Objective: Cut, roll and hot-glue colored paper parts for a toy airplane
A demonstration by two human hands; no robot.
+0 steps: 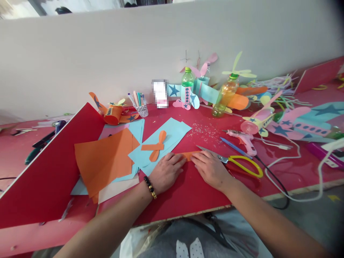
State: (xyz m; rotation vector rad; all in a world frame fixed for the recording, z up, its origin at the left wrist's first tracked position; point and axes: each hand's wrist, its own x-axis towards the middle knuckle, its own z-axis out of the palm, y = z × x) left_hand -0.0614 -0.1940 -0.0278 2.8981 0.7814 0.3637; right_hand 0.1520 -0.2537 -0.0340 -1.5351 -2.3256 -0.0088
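An orange paper strip (189, 155) lies on the red table between my two hands. The fingers of my left hand (168, 172) are closed together on its left end, a beaded bracelet (150, 187) at the wrist. My right hand (211, 168) holds the right end, its fingers bent over the paper. Scissors with yellow handles (245, 164) lie right beside my right hand, partly behind it. Left of my left hand, an orange paper propeller cutout (158, 147) rests on light blue paper sheets (172, 129). My thumbs are mostly hidden.
Orange sheets (107, 157) are piled at left, near a red divider board (48, 179). A pink glue gun (245, 139), a blue pen (235, 147) and a white cable (298, 154) lie at right. Behind stand a pen cup (142, 110), a phone (160, 95) and bottle planes (225, 95).
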